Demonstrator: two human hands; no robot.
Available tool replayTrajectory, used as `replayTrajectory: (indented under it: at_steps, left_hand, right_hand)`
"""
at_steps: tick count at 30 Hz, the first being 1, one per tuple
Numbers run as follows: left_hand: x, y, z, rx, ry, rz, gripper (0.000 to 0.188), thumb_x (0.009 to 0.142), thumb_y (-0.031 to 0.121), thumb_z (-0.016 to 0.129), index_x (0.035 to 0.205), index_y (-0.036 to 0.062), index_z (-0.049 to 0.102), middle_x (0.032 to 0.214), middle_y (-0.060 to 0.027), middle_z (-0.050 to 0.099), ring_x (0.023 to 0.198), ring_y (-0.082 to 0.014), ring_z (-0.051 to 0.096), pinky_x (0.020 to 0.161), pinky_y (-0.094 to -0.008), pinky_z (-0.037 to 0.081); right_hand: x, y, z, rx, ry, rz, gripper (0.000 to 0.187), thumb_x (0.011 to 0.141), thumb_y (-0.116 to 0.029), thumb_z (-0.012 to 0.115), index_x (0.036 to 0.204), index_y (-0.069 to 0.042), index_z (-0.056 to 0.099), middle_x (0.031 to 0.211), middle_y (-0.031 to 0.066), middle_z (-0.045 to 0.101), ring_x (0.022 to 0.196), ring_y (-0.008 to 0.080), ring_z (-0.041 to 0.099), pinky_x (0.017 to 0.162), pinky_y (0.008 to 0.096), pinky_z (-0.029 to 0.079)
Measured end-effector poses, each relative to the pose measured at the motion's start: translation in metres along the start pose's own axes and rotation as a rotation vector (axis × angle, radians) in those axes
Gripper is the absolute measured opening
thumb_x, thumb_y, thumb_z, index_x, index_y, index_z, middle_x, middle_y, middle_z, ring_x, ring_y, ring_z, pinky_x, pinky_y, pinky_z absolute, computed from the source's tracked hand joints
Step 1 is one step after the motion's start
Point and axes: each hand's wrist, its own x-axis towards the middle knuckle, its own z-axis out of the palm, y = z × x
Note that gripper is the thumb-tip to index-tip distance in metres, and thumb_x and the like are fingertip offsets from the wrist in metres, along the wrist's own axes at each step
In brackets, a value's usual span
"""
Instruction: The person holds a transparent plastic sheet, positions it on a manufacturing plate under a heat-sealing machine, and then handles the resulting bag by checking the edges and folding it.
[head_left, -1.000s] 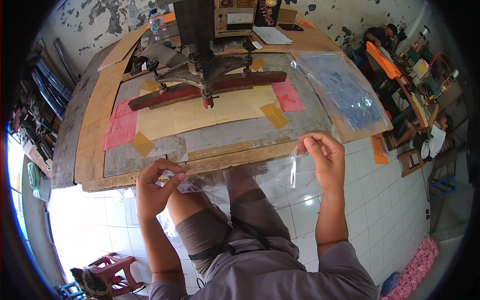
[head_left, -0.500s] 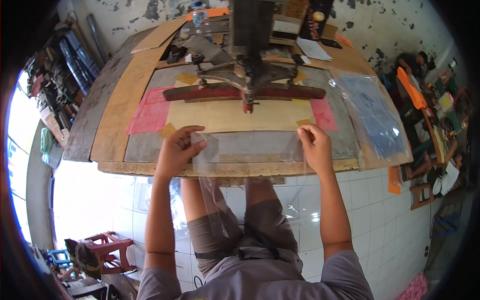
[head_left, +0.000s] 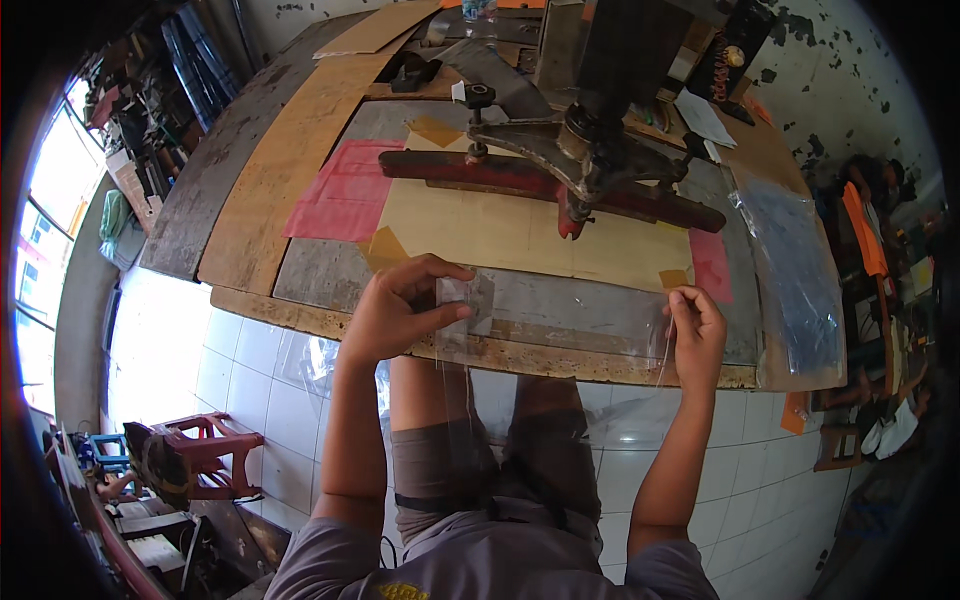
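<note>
A clear plastic sheet (head_left: 466, 312) hangs stretched between my hands over the table's near edge and down in front of my legs. Its left corner is pinched between the thumb and fingers of my left hand (head_left: 400, 308). On the right, my right hand (head_left: 698, 335) grips the other upper corner with closed fingertips. Just beyond lies a cream board (head_left: 480, 222) with tan tape (head_left: 384, 248) at its corners and pink sheets (head_left: 338, 188) at its ends. Above the board stands a dark metal press bar (head_left: 650, 200) with red paint, partly covering it.
A pile of clear bluish plastic (head_left: 795, 275) lies on the table's right side. Cardboard (head_left: 375, 28) and a bottle (head_left: 478, 10) are at the back. A red stool (head_left: 215, 455) stands on the tiled floor at left. People sit at far right.
The view has turned, so the table and press appear tilted and shifted right. Both hands still hold the plastic sheet, which hangs between them as before.
</note>
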Motion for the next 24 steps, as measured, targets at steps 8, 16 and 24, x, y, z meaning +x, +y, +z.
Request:
replayTrajectory:
  at_steps: [8,16,24]
  left_hand:
    - [0.001,-0.002,0.005,-0.136,0.005,-0.012,0.032,0.091,0.0,0.076,0.121,-0.0012,0.067,0.093,-0.0034,0.073,0.084,-0.0046,0.064,0.077,-0.0228,0.052]
    - [0.0,0.006,0.002,0.043,0.081,0.02,0.037,0.087,0.006,0.082,0.123,0.0022,0.073,0.061,0.0098,0.051,0.057,0.0012,0.041,0.055,-0.0194,0.031]
    - [0.0,0.006,0.006,0.059,0.112,0.028,0.036,0.086,0.006,0.083,0.12,0.0029,0.074,0.06,0.0087,0.055,0.056,0.0027,0.045,0.053,-0.0187,0.032]
  right_hand:
    - [-0.001,-0.005,-0.003,0.061,0.003,0.015,0.018,0.104,-0.019,0.063,0.103,-0.002,0.07,0.08,-0.0011,0.063,0.063,0.0025,0.049,0.057,0.021,0.039]
    - [0.0,-0.001,-0.004,0.111,-0.012,0.004,0.017,0.105,-0.019,0.061,0.101,-0.004,0.069,0.077,-0.0021,0.062,0.064,0.002,0.049,0.057,0.0202,0.036]
    - [-0.003,-0.002,-0.006,0.166,-0.029,0.014,0.02,0.106,-0.021,0.06,0.101,-0.004,0.068,0.075,-0.0022,0.06,0.058,0.0011,0.044,0.052,0.0195,0.033]
